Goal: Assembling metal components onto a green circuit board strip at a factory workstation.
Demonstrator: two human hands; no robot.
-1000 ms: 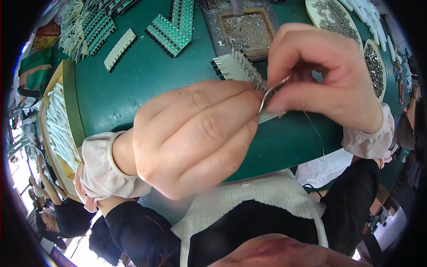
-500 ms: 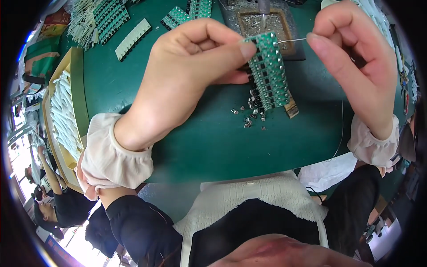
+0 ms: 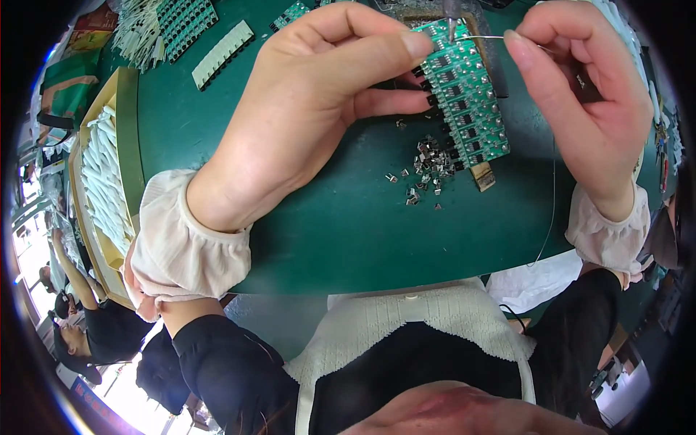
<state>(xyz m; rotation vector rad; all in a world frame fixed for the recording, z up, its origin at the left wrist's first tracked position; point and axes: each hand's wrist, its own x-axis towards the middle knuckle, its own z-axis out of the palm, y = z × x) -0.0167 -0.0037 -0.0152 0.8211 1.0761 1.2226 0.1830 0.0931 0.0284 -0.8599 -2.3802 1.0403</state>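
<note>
Between thumb and fingers, my left hand [image 3: 326, 80] grips the upper left edge of a green circuit board panel [image 3: 470, 109], tilted with its component side showing. A thin solder wire [image 3: 484, 37] is pinched in my right hand [image 3: 587, 87], its end reaching the panel's top. The tip of a soldering iron [image 3: 452, 18] points down at that same spot; it appears to meet the board there. Small metal parts [image 3: 433, 159] lie heaped on the table just left of the panel's lower end. A small wooden block [image 3: 483, 176] shows under that end.
On the green table [image 3: 348, 246], a strip of pale boards [image 3: 223, 54] and a green board panel [image 3: 186, 27] lie at the far left. A yellow box [image 3: 130, 145] holds white tubular pieces [image 3: 103, 181]. Behind the panel is the iron's stand [image 3: 496, 65]. Other people sit at left.
The panel has moved up and right and turned flatter, its top now under the iron's tip. My right hand has shifted slightly, the wire still pinched. More of the metal parts show.
</note>
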